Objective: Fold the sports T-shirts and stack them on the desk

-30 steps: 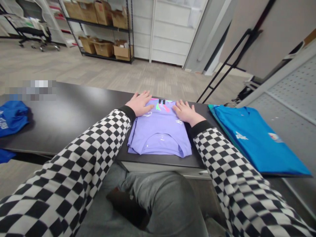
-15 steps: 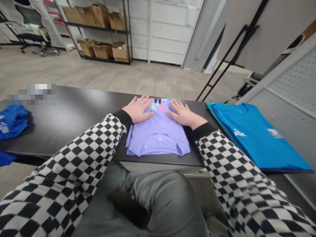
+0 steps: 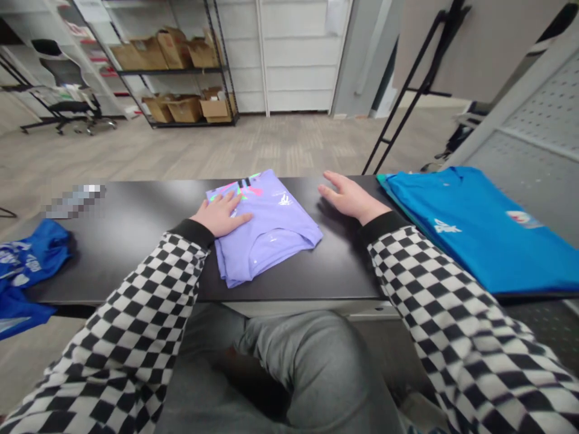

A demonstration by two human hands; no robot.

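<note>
A folded lavender T-shirt (image 3: 289, 211) lies turned at an angle on the black table (image 3: 149, 241), its neckline toward me. It has a white logo and a pink, green and black print near its far edge. My left hand (image 3: 220, 215) rests flat on the shirt's left part, fingers spread. To the right of the shirt, my right hand (image 3: 349, 198) is apart from it, over the table, fingers stretched out and holding nothing.
Folded blue shirts (image 3: 488, 235) lie stacked at the table's right, with a teal edge beneath. A crumpled blue garment (image 3: 34, 259) hangs over the left end. Behind the table stand a shelf with cardboard boxes (image 3: 185, 108) and a black-framed stand (image 3: 402, 102).
The lavender shirt has slid left and turned on the table, with my left hand still on it. My right hand has come off the shirt.
</note>
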